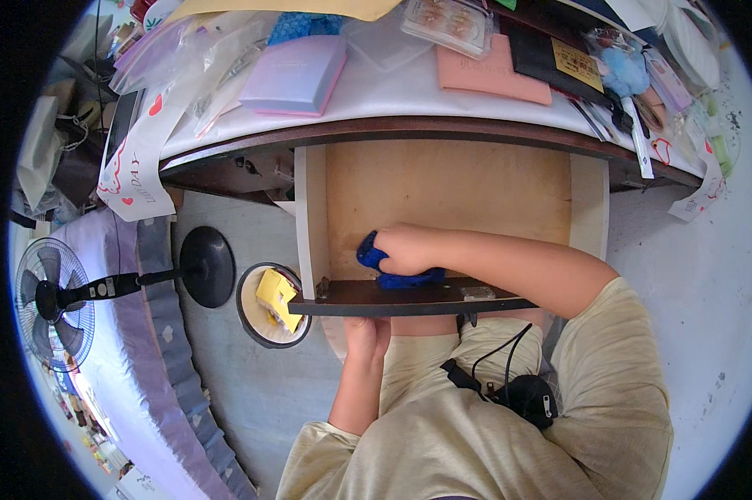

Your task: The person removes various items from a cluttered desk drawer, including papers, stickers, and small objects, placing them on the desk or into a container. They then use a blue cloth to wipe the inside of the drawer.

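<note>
Pulled out from the desk, a wooden drawer [451, 181] shows its bare plywood bottom. My right hand [404, 249] is inside it, gripping a dark blue cloth [370, 251] near the front left corner. Part of the cloth lies bunched against the inner side of the dark drawer front [351, 305]. My left hand [365, 334] is below that front panel, close against its lower edge. Its fingertips are hidden under the panel, so whether they grip it cannot be seen.
On the desktop lie a lilac box [295, 75], a pink folder [495, 75], plastic bags [207, 56] and a black booklet [557, 59]. A waste bin [245, 312] with yellow paper stands left of the drawer, near a standing fan [54, 300]. A bed [113, 350] lines the left.
</note>
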Demonstrator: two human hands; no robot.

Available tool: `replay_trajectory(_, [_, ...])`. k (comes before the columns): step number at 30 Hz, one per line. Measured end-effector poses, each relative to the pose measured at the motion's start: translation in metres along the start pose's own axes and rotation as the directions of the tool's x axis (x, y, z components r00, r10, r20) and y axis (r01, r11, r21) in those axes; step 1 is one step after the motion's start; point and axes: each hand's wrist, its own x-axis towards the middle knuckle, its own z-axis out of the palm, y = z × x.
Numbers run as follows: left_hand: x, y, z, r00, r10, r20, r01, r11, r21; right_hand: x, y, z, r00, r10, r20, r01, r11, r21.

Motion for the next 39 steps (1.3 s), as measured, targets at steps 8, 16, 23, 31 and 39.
replay_trajectory(8, [0.004, 0.003, -0.01, 1.0, -0.011, 0.014, 0.011, 0.999, -0.033, 0.004, -0.008, -0.011, 0.995, -0.019, -0.102, 0.051, 0.946, 0.321])
replay_trajectory(16, [0.003, 0.007, 0.006, 0.998, 0.059, 0.008, -0.059, 0.997, -0.043, -0.054, 0.032, -0.08, 0.818, 0.374, -0.438, -0.382, 0.921, 0.073])
replay_trajectory(23, [0.001, 0.002, 0.004, 0.997, 0.056, 0.058, -0.051, 0.995, -0.081, 0.013, 0.033, -0.033, 0.768, 0.274, -0.579, -0.358, 0.933, -0.032])
replay_trajectory(31, [0.003, 0.002, -0.008, 0.998, -0.046, 0.037, 0.046, 0.999, -0.019, 0.037, -0.006, 0.013, 0.893, -0.25, -0.374, 0.13, 0.94, -0.317])
replay_trajectory(39, [0.006, 0.002, -0.006, 0.996, 0.034, 0.078, -0.03, 0.998, -0.059, 0.025, -0.018, 0.024, 0.934, -0.329, -0.138, 0.315, 0.942, -0.114])
